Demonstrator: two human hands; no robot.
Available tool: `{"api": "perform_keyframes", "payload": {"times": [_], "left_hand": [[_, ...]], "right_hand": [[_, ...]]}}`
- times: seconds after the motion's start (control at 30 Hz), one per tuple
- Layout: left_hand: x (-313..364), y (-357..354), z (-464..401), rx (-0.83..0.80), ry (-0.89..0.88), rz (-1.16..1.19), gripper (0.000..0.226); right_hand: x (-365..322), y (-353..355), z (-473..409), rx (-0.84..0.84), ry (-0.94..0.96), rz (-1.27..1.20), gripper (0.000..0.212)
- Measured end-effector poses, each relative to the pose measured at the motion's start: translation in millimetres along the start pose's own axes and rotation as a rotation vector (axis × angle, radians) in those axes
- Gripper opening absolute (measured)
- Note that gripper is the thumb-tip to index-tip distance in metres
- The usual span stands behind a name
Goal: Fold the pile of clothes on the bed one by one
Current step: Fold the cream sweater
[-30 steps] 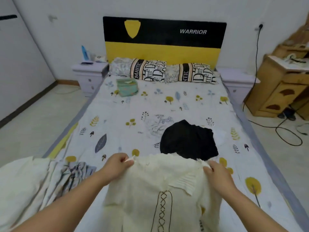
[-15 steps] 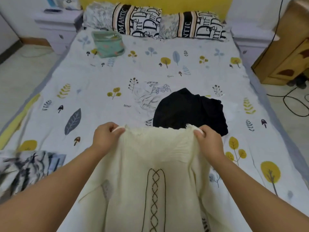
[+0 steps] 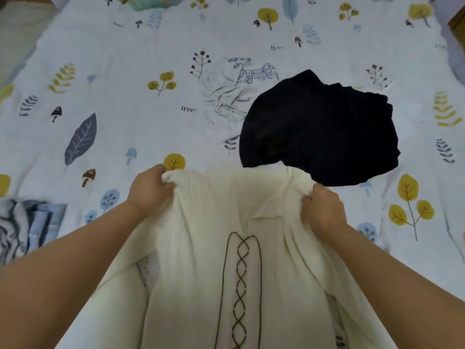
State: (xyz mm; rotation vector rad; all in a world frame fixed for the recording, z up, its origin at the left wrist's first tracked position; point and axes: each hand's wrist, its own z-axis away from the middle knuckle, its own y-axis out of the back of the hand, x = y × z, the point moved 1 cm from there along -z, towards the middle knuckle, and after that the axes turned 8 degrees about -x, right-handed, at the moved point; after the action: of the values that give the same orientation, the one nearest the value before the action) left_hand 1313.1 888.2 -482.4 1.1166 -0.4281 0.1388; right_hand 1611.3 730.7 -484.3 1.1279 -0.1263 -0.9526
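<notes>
A cream garment (image 3: 214,248) with a dark braided stitch line down its middle stretches from the near edge of view up to my hands. My left hand (image 3: 149,188) grips its far left corner and my right hand (image 3: 320,210) grips its far right corner. Just beyond the right corner lies a crumpled black garment (image 3: 319,127) on the bed (image 3: 113,71). A white printed garment (image 3: 231,96) lies crumpled to the left of the black one, partly under it.
A blue-grey striped cloth (image 3: 27,222) lies at the left edge. A teal item (image 3: 153,1) shows at the top edge. The patterned sheet spreads bare to the left and far side.
The view has tilted down and closer to the bed; headboard and pillows have left the frame. Both hands still hold the cream garment's top corners, held a little wider apart.
</notes>
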Motion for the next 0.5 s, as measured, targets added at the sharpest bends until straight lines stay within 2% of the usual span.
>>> {"api": "perform_keyframes", "payload": {"times": [0.07,0.13,0.2,0.27,0.33,0.4,0.5], "left_hand": [[1,9,-8,0.103,-0.034,-0.032,0.013],[1,16,-15,0.186,-0.053,-0.089,0.015],[1,21,-22,0.269,-0.015,-0.104,0.017],[5,19,-25,0.327,0.061,-0.115,0.027],[12,7,-21,0.337,0.058,-0.176,0.046],[22,-15,-8,0.283,-0.059,-0.209,0.063],[27,-58,17,0.170,-0.313,-0.378,0.065]], "right_hand": [[3,17,-11,0.143,0.010,-0.003,0.017],[12,37,-25,0.289,0.017,0.044,0.014],[21,52,-38,0.354,-0.029,0.055,0.012],[21,55,-48,0.302,-0.128,-0.018,0.028],[9,47,-44,0.252,-0.188,-0.058,0.058],[-9,28,-26,0.267,-0.096,-0.032,0.075],[-19,-16,8,0.210,0.178,0.175,0.075]]}}
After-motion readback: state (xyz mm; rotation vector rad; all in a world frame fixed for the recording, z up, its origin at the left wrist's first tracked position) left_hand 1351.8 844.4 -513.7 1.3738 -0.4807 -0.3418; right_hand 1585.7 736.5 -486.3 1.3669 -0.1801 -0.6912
